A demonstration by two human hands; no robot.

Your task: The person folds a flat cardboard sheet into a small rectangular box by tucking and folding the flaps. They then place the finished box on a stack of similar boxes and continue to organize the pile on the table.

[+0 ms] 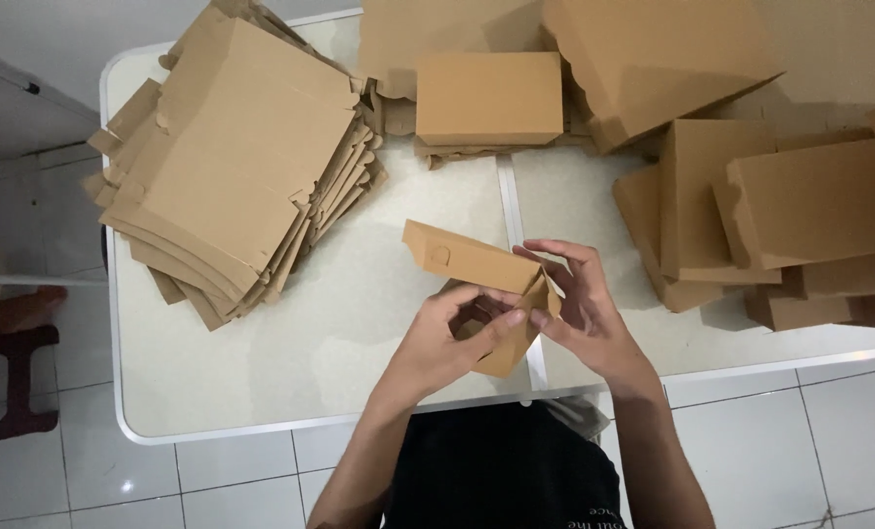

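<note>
Both hands are busy with one small brown cardboard box (486, 294), half folded and held just above the near edge of the white table (359, 323). The left hand (447, 343) comes in from below, its fingers curled around the lower side of the box with the thumb tucked into the open end, so it has a firm closed hold on the cardboard. The right hand (579, 304) is pressed against the box's right end, fingers bent and spread over a flap, thumb meeting the edge there; it grips loosely, partly open. One long panel of the box sticks up and away toward the left, tilted. To the far left on the table lies a thick stack of flat unfolded cardboard sheets (236, 162), fanned out a little. At the back stands a finished box (489, 98), and on the right side a heap of finished boxes (780, 225) is piled against each other, well apart from the hands.
</note>
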